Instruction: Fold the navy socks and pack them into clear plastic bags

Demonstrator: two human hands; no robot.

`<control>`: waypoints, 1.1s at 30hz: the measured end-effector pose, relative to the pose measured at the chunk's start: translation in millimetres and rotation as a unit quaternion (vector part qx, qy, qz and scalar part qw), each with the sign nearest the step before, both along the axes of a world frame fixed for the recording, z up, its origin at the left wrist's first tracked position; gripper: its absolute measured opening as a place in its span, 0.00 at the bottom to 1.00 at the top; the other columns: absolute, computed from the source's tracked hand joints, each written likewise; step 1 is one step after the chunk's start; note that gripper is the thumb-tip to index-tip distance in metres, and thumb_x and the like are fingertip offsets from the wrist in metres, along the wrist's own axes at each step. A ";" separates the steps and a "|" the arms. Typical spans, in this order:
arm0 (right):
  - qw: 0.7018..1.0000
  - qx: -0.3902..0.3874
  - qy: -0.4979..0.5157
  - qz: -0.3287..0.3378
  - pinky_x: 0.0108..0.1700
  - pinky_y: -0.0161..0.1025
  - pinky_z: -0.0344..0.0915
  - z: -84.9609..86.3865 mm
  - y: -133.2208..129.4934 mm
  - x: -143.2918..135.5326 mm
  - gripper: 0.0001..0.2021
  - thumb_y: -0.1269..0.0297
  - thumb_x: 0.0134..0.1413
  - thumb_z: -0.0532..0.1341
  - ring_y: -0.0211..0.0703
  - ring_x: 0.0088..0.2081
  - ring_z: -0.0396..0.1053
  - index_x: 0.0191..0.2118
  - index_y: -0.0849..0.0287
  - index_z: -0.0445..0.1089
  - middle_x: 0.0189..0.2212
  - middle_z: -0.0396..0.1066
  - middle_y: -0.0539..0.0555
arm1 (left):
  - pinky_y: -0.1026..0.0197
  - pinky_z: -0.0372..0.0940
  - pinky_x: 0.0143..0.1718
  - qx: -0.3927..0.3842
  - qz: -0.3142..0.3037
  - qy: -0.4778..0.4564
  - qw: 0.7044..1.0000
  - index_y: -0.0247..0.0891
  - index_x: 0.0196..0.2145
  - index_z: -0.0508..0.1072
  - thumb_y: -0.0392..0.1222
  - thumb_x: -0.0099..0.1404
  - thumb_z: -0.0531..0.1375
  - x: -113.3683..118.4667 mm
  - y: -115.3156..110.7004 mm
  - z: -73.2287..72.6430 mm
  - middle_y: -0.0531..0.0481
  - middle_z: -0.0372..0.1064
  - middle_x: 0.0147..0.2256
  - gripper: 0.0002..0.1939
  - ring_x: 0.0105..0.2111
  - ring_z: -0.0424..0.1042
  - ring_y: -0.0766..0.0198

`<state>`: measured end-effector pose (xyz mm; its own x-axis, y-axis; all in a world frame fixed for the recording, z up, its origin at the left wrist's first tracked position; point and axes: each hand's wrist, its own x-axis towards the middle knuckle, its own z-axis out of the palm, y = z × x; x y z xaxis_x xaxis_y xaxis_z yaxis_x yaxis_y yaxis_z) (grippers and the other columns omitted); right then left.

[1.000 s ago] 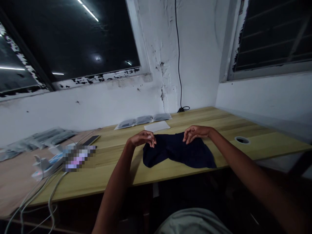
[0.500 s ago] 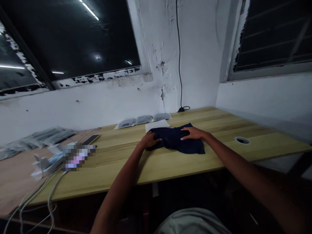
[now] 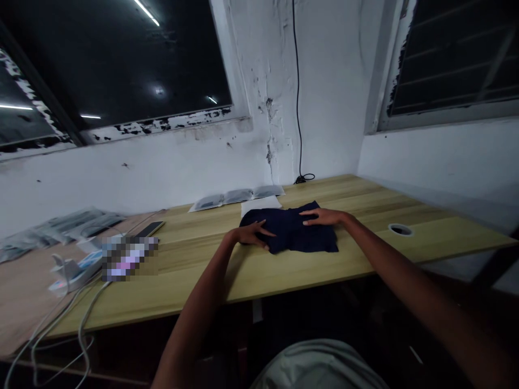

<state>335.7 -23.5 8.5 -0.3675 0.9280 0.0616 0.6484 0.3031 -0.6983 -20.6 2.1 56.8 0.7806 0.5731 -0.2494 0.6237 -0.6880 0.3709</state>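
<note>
A dark navy cloth lies spread on the wooden table, with a few soft creases. My left hand rests on its left part, fingers spread and pointing right. On the upper right part of the cloth lies my right hand, its fingers apart and pointing left. Neither hand is closed round the fabric. Just behind the cloth is a flat white packet, partly covered by the cloth's edge.
Clear packets with grey contents lie along the wall. To the left are a power strip with cables, a dark phone, a blurred-out item and grey bagged items. A round cable hole is at right.
My left hand has opened out and moved slightly down and right on the cloth. The cloth's left part looks flatter. My right hand has barely moved.
</note>
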 end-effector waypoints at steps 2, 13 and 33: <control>1.000 0.017 0.006 -0.003 0.67 0.53 0.51 -1.3 3.2 6.5 0.27 0.44 0.50 0.66 0.55 0.62 0.61 0.56 0.46 0.72 0.59 0.68 0.52 | 0.44 0.42 0.67 -0.026 -0.017 -0.008 0.999 0.53 0.51 0.77 0.57 0.52 0.70 -4.5 0.5 4.4 0.49 0.45 0.69 0.28 0.69 0.40 0.44; 0.995 -0.008 -0.100 0.018 0.70 0.56 0.39 -2.1 2.3 5.4 0.51 0.42 0.33 0.73 0.61 0.70 0.42 0.66 0.48 0.58 0.70 0.47 0.55 | 0.56 0.55 0.60 -0.009 0.045 -0.071 0.996 0.41 0.31 0.82 0.70 0.66 0.48 9.5 -12.1 8.4 0.46 0.77 0.44 0.34 0.58 0.64 0.49; 0.975 -0.032 -0.195 0.106 0.69 0.60 0.31 18.0 -26.4 -37.1 0.68 0.40 0.23 0.75 0.66 0.70 0.24 0.71 0.45 0.39 0.72 0.24 0.56 | 0.49 0.48 0.66 0.091 0.027 -0.081 0.992 0.34 0.64 0.58 0.71 0.56 0.60 39.4 -32.5 -21.9 0.34 0.53 0.65 0.49 0.66 0.51 0.46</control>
